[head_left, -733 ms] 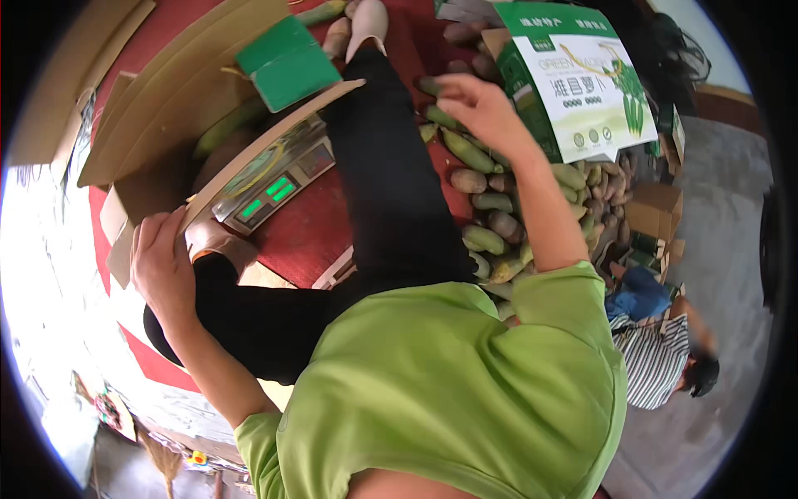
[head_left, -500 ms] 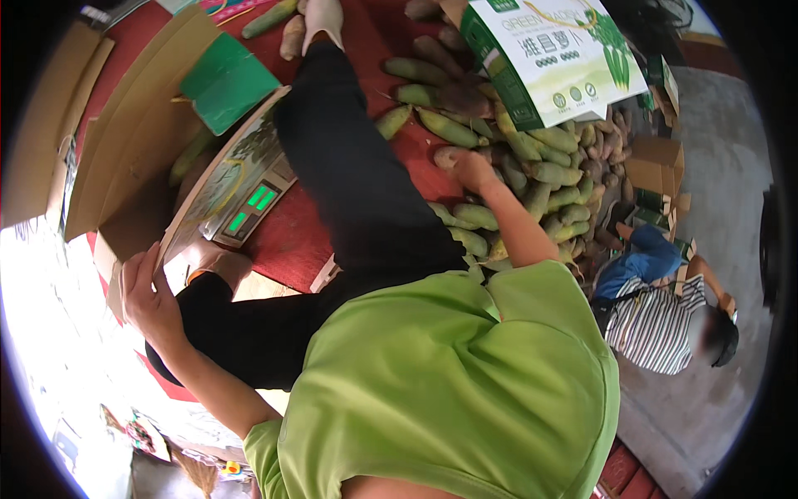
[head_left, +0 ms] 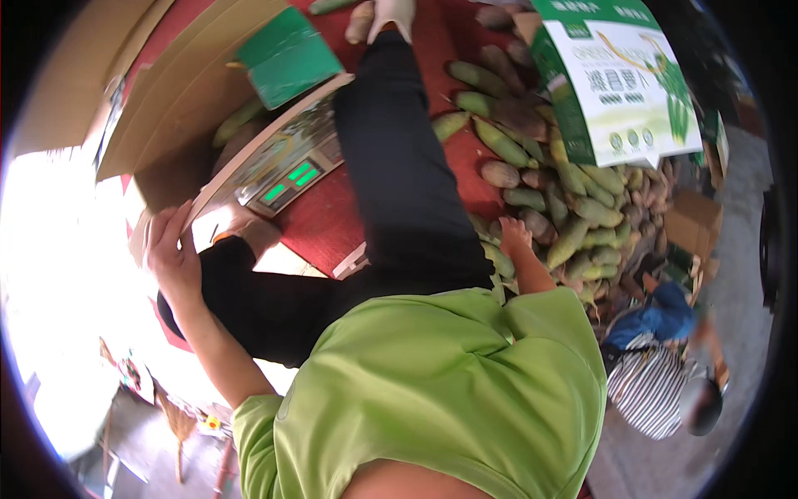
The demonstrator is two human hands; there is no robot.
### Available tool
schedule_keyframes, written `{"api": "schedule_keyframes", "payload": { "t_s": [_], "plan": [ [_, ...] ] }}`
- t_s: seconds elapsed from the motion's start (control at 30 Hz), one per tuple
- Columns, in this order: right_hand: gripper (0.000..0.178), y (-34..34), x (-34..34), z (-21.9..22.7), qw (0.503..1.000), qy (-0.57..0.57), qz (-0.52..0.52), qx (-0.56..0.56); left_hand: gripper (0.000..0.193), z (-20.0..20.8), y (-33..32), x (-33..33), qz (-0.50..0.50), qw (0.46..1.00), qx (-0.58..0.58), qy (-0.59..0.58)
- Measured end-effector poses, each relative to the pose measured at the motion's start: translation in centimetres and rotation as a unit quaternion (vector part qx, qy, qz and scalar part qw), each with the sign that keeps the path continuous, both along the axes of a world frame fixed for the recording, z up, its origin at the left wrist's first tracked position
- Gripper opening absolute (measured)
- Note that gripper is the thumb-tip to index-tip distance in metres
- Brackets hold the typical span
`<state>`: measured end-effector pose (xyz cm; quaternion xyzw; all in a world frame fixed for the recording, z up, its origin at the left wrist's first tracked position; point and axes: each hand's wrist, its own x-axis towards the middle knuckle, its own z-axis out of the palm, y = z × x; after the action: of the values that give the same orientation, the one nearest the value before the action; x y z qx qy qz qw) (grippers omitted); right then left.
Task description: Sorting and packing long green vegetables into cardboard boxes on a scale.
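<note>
My left hand [head_left: 172, 254] pinches the near corner of an open cardboard box [head_left: 158, 178], fingers closed on its edge. The box has a green flap [head_left: 291, 62] and a printed side, and a few green radishes [head_left: 238, 121] show inside. Beside it is a digital scale [head_left: 291, 180] with a lit green display. My right hand [head_left: 517, 237] is at the near side of a heap of green radishes [head_left: 568, 243], fingers apart and nothing seen in them. A brownish-ended radish [head_left: 500, 174] lies farther off at the heap's left edge.
A white and green printed carton [head_left: 619, 91] stands over the far right of the heap. My legs [head_left: 399, 166] straddle the red-covered surface [head_left: 312, 229]. At right, a person in a striped shirt [head_left: 652, 391] bends near brown cartons [head_left: 694, 223].
My right hand has let go of the brownish-ended radish and drawn back toward me over the heap. My left hand keeps its hold on the box. The whole view has shifted.
</note>
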<state>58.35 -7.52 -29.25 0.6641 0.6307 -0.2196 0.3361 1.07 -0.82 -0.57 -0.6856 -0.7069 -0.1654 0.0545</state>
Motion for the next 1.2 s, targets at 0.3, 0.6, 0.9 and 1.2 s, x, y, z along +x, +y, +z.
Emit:
{"api": "schedule_keyframes", "payload": {
  "t_s": [0.3,0.6,0.9,1.2],
  "plan": [
    [0.061,0.7,0.2,0.0,0.999,0.015,-0.033,-0.013,0.025,0.1,-0.6,-0.3,0.062,0.997,-0.034,-0.030],
    [0.069,4.2,-0.7,4.4,0.978,0.128,-0.056,0.157,0.024,0.3,-0.4,-0.2,0.047,0.999,-0.014,-0.022],
    [0.061,18.1,-13.8,22.3,0.806,0.470,-0.029,0.360,0.020,0.3,-1.0,-0.9,0.034,0.999,-0.029,-0.018],
    [0.057,24.9,-27.6,41.3,0.560,0.745,0.104,0.346,0.021,0.1,-0.6,-1.0,0.018,1.000,-0.010,-0.015]
  ]
}}
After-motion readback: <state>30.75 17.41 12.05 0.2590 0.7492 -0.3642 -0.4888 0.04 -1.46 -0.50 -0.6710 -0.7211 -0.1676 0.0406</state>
